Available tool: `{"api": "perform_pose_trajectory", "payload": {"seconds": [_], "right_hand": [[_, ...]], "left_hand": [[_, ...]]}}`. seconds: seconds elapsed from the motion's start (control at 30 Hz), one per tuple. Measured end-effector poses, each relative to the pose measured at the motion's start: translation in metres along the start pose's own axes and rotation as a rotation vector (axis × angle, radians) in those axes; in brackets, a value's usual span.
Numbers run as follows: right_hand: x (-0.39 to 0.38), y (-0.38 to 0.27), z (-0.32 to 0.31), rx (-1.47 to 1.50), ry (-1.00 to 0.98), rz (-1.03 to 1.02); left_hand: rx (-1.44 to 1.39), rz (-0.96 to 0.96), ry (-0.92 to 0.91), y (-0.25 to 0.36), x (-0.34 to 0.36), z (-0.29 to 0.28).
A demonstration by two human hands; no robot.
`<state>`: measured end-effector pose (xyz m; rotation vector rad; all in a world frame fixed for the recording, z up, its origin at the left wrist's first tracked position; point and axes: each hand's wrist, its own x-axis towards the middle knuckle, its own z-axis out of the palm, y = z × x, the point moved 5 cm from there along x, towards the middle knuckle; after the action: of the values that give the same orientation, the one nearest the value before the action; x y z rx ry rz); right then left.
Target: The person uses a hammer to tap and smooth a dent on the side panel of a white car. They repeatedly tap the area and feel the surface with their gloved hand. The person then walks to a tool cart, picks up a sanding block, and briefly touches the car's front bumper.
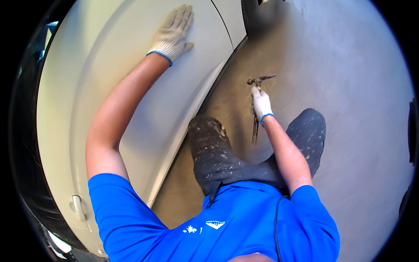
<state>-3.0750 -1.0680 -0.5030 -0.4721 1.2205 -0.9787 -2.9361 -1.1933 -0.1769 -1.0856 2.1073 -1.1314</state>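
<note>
Left hand [172, 37] in its knitted glove lies outstretched on the pale car door [152, 126], palm down and gripping nothing. From my end I see the gloved right hand [262, 105] clenched round the claw hammer [255, 126], just below its head; the hammer hangs over the floor [362, 131], near the knees and apart from the door. I'd judge this a pause for feeling the panel, with no blow under way. How much is done, I can't tell: I make out no clear dent or hammer mark, and nothing shows me what work is left on the door.
</note>
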Motion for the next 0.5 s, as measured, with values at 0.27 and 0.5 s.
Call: {"api": "perform_pose_trajectory", "payload": {"seconds": [0.27, 0.5], "right_hand": [[-0.001, -0.005, -0.004, 0.046, -0.013, 0.078], [-0.012, -0.004, 0.005, -0.033, -0.061, 0.066]], "left_hand": [[-0.069, 0.148, -0.177, 0.01, -0.113, 0.013], [0.004, 0.196, -0.141, 0.033, -0.019, 0.018]]}}
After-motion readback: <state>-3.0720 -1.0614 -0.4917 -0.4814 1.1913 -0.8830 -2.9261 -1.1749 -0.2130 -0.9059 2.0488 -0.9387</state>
